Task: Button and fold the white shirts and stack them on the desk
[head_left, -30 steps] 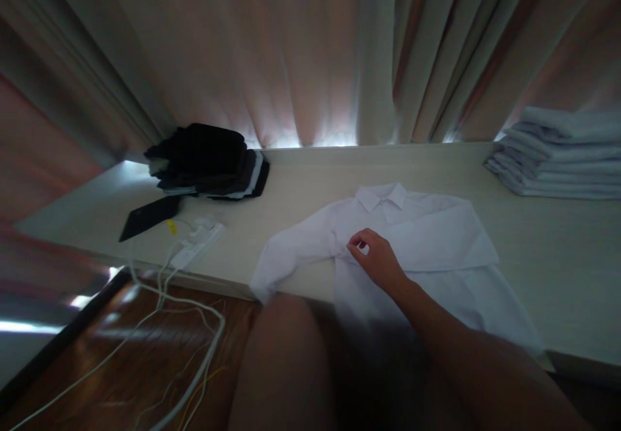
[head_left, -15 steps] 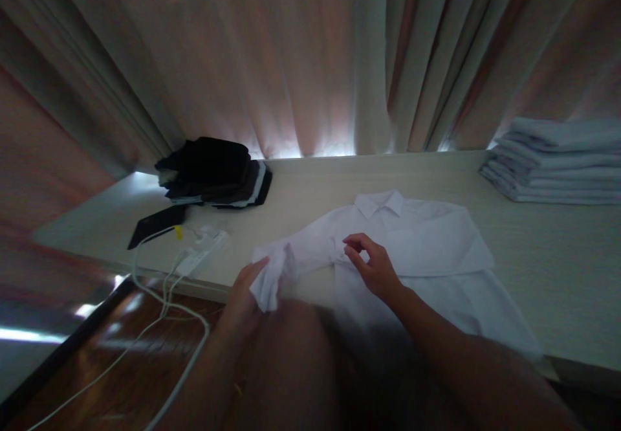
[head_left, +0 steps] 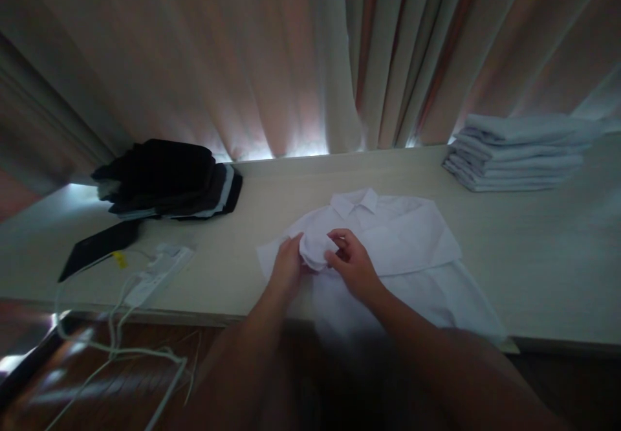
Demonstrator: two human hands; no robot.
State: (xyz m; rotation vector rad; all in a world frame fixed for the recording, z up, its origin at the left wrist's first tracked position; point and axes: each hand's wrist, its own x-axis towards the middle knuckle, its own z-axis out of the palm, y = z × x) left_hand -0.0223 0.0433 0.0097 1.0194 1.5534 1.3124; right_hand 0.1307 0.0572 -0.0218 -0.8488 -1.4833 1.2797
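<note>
A white collared shirt (head_left: pixel 407 237) lies on the pale tabletop (head_left: pixel 533 256), its collar toward the curtain and its lower part hanging toward my lap. One sleeve is folded across the body on the right. My left hand (head_left: pixel 288 259) is closed on the cuff end of the other sleeve, at the shirt's left side. Close beside it, my right hand (head_left: pixel 350 257) pinches the same bunched cuff between thumb and fingers. The cuff forms a rounded loop between both hands.
Folded dark clothes (head_left: pixel 165 178) are stacked at the back left, with a black flat object (head_left: pixel 99 246), a white power strip (head_left: pixel 158 276) and cables nearer. A folded white stack (head_left: pixel 519 153) sits at the back right, before the curtains (head_left: pixel 272 62).
My left hand has brought the cuff up and right onto the shirt, beside my right hand, which now grips it too. The view has shifted, so the surroundings appear further left.
</note>
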